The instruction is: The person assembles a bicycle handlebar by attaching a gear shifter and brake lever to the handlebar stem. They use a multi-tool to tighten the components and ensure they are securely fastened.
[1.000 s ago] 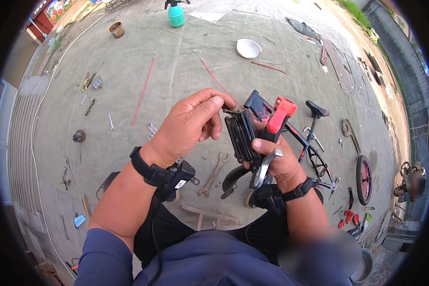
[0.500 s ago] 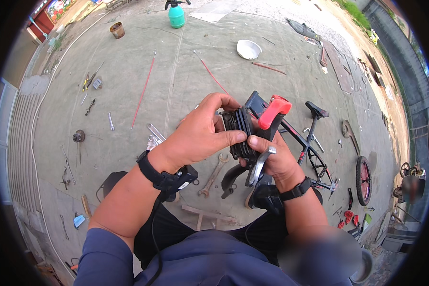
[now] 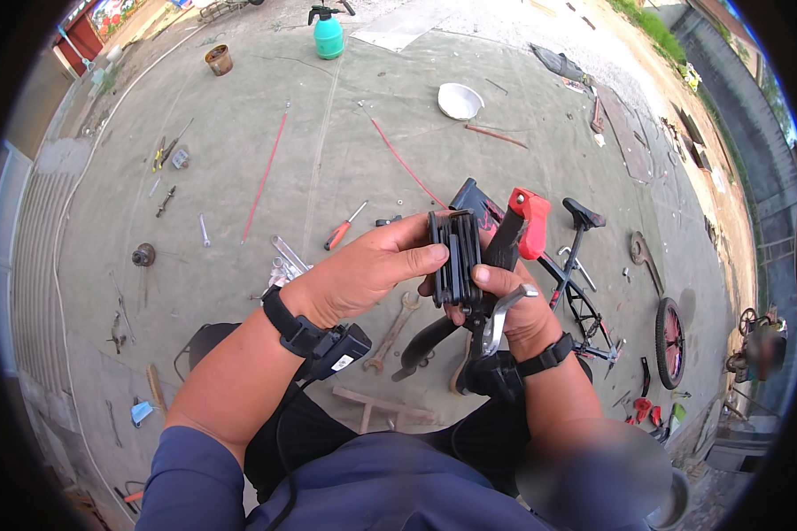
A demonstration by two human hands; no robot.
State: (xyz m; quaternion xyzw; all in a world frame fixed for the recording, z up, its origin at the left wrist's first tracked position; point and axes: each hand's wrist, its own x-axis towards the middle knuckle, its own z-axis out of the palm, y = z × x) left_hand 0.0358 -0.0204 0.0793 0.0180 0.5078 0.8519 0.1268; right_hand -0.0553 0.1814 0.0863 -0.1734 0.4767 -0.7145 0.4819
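A black folding tool with several flat parallel bars, like a folding hex key set [image 3: 456, 264], is gripped by my left hand [image 3: 376, 270], thumb pressed on its side. My right hand [image 3: 509, 305] is closed round a black bicycle handlebar [image 3: 506, 243], with the thumb against the folding tool's edge. A red piece [image 3: 532, 224] sits at the handlebar's upper end. A silver brake lever [image 3: 503, 320] juts out below my right thumb. Part of the handlebar is hidden by my hands; another black end shows under them.
A bicycle frame [image 3: 584, 296] with saddle lies at right, beside a wheel [image 3: 670, 343]. A large wrench [image 3: 392, 332] and a screwdriver [image 3: 345, 226] lie on the ground. Farther off are a white bowl [image 3: 460, 102] and a green spray bottle [image 3: 328, 37]. A wooden stand [image 3: 381, 404] is near my legs.
The folding tool has turned so its bars stand upright, and my left fingers have shifted along it. The handlebar has tilted and moved slightly right and down.
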